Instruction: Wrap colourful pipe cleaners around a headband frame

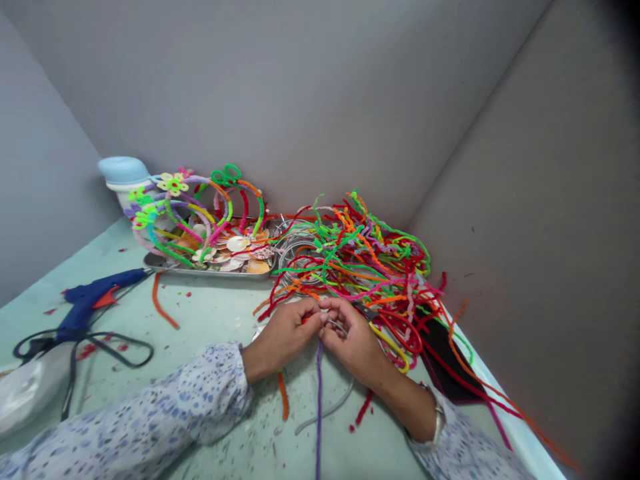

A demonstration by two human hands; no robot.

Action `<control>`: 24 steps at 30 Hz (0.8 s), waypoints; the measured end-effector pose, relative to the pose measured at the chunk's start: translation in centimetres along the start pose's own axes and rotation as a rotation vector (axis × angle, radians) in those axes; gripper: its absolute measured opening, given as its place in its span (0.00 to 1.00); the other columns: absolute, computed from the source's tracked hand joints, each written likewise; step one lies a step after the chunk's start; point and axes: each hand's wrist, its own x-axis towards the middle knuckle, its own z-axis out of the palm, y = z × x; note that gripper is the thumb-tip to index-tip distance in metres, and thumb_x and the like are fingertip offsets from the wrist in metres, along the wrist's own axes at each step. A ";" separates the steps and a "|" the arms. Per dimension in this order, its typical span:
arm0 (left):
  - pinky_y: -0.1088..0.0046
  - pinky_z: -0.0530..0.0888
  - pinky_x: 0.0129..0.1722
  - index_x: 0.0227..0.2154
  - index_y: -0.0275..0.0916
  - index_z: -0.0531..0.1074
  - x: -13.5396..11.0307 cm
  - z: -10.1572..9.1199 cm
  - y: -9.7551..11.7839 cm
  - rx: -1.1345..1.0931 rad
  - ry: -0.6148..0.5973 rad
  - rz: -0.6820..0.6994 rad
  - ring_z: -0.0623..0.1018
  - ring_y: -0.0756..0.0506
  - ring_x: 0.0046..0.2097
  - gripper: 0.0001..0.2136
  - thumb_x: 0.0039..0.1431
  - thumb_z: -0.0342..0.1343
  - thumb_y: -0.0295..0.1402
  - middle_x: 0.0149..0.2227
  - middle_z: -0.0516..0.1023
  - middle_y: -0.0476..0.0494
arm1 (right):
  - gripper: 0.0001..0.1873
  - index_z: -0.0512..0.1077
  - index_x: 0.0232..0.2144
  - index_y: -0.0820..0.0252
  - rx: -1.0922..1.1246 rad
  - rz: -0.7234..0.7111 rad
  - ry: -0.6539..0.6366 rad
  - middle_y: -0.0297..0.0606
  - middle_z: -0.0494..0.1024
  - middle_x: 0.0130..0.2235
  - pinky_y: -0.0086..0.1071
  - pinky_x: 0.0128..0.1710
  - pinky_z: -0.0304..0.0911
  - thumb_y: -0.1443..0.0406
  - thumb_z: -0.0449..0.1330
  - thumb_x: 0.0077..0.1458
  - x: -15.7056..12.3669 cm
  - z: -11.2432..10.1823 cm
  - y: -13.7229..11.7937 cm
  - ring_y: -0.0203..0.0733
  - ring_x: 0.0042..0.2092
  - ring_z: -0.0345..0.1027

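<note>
My left hand [285,337] and my right hand [350,337] meet at the table's middle, fingers pinched together. Between them they grip the top of a purple pipe cleaner [319,407], which hangs straight down towards me. A thin silver wire [336,327] loops by my right fingers, and its grey length [325,415] curves below that hand. Just beyond my hands lies a tangled heap of multicoloured pipe cleaners [360,267]. Short orange pipe cleaner [283,397] lies beneath my left wrist.
A metal tray [210,275] holds seashells and pipe-cleaner-decorated headbands [200,207]. A wire coil [297,257] sits beside it. Left stand a blue glue gun [87,300] with black cord and a blue-capped container [123,170]. Grey walls bound the table's back and right.
</note>
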 end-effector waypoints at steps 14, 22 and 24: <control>0.76 0.61 0.29 0.29 0.38 0.68 -0.8 -0.4 1.1 0.339 -0.005 0.135 0.68 0.49 0.29 0.05 0.58 0.48 0.27 0.27 0.71 0.50 | 0.15 0.68 0.42 0.57 -0.177 -0.088 0.081 0.29 0.66 0.28 0.26 0.27 0.62 0.70 0.55 0.49 -0.3 -0.1 0.3 0.34 0.27 0.62; 0.75 0.63 0.29 0.36 0.39 0.70 -1.1 -0.2 1.0 0.439 0.048 0.121 0.72 0.48 0.29 0.07 0.58 0.49 0.30 0.28 0.75 0.48 | 0.15 0.69 0.40 0.58 -0.204 -0.097 0.123 0.31 0.70 0.29 0.28 0.29 0.64 0.71 0.55 0.48 -0.3 -0.1 -0.1 0.36 0.29 0.65; 0.75 0.62 0.29 0.38 0.39 0.70 -1.2 -0.2 1.0 0.441 0.057 0.123 0.71 0.48 0.28 0.07 0.58 0.50 0.30 0.28 0.75 0.48 | 0.15 0.69 0.40 0.58 -0.202 -0.103 0.123 0.32 0.71 0.30 0.28 0.30 0.65 0.71 0.55 0.48 -0.3 -0.1 -0.1 0.36 0.29 0.66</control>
